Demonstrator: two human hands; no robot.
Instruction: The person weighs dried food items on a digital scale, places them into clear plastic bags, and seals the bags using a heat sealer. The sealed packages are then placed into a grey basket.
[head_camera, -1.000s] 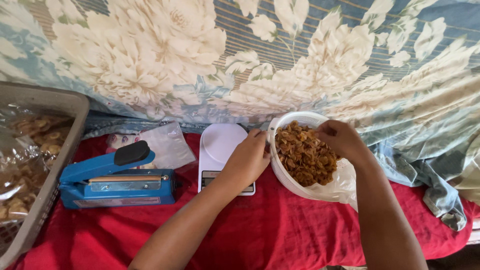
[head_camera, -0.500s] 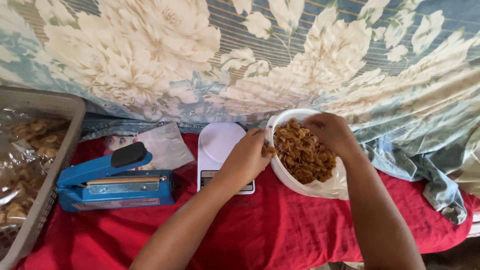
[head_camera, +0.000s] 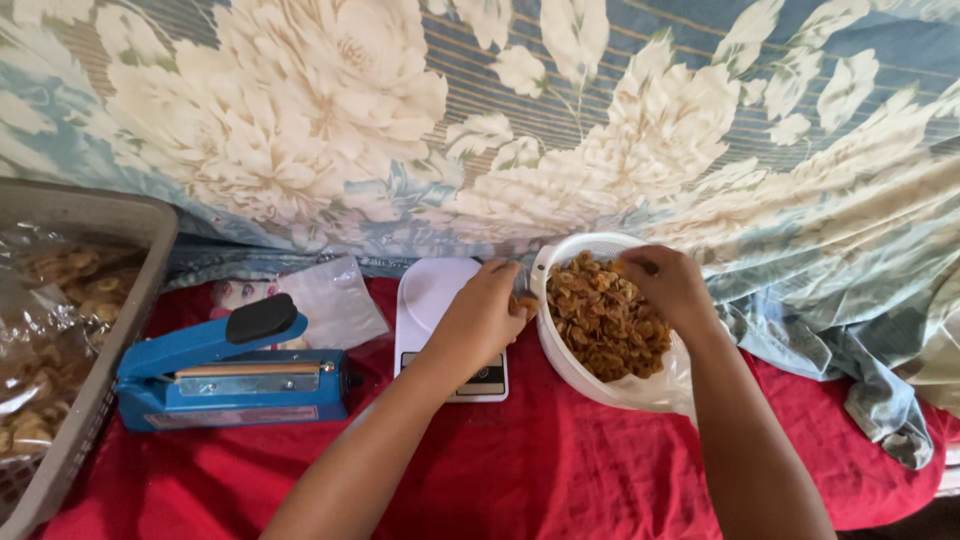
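A white perforated bowl (head_camera: 566, 362) full of brown fried chips (head_camera: 604, 322) stands on the red cloth (head_camera: 560, 470). My right hand (head_camera: 668, 286) reaches into the far side of the bowl, fingers closed on some chips. My left hand (head_camera: 483, 318) hovers over the white kitchen scale (head_camera: 430, 292), pinching a small clear bag with a few chips at the bowl's left rim.
A blue impulse sealer with a black handle (head_camera: 235, 370) lies to the left. Behind it lie clear plastic bags (head_camera: 330, 300). A grey basket (head_camera: 95, 215) holding bagged chips stands at the far left. Floral fabric (head_camera: 520, 120) hangs behind.
My right hand has shifted left and deeper into the bowl's far side. My left hand stays at the bowl's left rim over the scale.
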